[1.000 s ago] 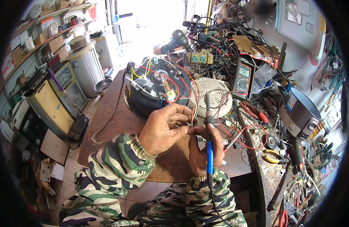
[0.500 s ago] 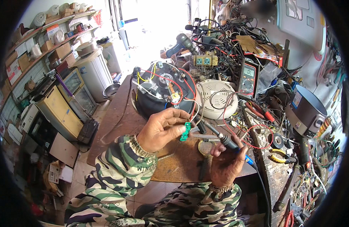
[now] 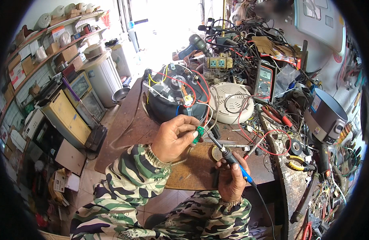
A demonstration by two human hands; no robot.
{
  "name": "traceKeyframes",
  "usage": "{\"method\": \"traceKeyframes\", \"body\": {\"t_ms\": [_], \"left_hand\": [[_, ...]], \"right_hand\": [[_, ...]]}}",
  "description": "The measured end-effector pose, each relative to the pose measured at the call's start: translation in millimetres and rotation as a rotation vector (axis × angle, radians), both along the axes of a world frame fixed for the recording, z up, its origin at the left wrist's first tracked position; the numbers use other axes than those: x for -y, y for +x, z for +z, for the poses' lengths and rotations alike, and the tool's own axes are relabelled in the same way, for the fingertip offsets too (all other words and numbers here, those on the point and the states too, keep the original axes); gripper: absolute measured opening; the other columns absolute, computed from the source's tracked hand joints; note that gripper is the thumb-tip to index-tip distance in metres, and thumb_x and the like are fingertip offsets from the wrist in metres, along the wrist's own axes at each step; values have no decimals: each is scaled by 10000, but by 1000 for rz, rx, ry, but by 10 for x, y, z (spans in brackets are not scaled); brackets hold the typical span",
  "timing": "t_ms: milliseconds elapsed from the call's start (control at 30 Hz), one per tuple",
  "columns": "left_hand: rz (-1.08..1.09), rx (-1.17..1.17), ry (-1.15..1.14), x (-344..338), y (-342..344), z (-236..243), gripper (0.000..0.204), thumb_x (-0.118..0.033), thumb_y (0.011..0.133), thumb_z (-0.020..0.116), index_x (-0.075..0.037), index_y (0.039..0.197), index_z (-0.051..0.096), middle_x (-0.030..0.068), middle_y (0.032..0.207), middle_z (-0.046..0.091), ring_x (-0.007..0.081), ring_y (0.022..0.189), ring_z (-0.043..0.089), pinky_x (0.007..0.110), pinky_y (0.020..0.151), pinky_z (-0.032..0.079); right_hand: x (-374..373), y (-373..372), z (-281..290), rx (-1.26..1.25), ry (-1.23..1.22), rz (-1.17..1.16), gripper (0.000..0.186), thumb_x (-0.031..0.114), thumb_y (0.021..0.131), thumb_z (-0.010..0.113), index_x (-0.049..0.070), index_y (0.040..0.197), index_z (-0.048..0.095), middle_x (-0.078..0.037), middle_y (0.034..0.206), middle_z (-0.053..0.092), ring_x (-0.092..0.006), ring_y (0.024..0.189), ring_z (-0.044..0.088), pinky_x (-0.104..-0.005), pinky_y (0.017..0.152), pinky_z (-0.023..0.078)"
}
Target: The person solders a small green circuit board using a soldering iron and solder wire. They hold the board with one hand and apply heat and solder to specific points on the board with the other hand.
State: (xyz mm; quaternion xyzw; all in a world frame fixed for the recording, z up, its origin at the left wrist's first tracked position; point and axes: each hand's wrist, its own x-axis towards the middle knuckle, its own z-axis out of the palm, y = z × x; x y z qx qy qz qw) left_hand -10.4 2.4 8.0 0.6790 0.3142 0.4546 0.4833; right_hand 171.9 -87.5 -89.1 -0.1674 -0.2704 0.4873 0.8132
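My left hand (image 3: 174, 138) pinches a small green circuit board (image 3: 198, 135) between thumb and fingers, with thin wires running up from it. My right hand (image 3: 231, 180) grips a soldering iron (image 3: 245, 174) with a blue and black handle, its tip angled up-left beside the board. Just beyond my hands, a round black appliance base (image 3: 160, 105) lies upturned, with yellow, red, white and blue wires across it. A cream perforated round cover (image 3: 228, 103) rests to its right, under some cables. Whether the iron's tip touches the board, I cannot tell.
The wooden bench (image 3: 186, 176) holds a multimeter (image 3: 264, 82), tangled cables and tools heaped at the back and right. A metal pot shell (image 3: 324, 116), tape roll (image 3: 295, 146) and yellow pliers (image 3: 297, 164) are at the right. Appliances and laden shelves (image 3: 40, 52) line the left wall.
The soldering iron has swung from upright to slanting toward the board as my right hand moved rightward. The green board came into clear view and has turned slightly in my left fingers.
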Motion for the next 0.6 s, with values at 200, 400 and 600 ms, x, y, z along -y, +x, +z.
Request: {"method": "traceKeyframes", "body": {"t_ms": [200, 400, 600], "left_hand": [[2, -12, 67, -8, -5, -27, 234, -14, 965, 627, 37, 1185, 567, 99, 1028, 701, 130, 899, 694, 247, 740, 564], [-29, 26, 91, -41, -5, -71, 185, -9, 958, 639, 43, 1128, 589, 89, 1010, 699, 148, 907, 707, 259, 756, 569], [-2, 24, 14, -19, -13, -21, 165, -3, 947, 656, 51, 1096, 613, 82, 988, 696, 151, 888, 708, 268, 768, 571]], "right_hand": [[2, -4, 42, 42, -60, -39, 411, 137, 907, 700, -117, 1214, 597, -222, 1053, 694, -262, 904, 703, -421, 814, 604], [4, -6, 30, 65, -91, -67, 385, 113, 896, 706, -99, 1201, 607, -204, 1032, 698, -240, 892, 698, -375, 829, 596], [-19, 1, -26, 69, -60, -62, 328, 55, 873, 711, -81, 1154, 610, -189, 1011, 700, -237, 876, 695, -369, 827, 590]]}}
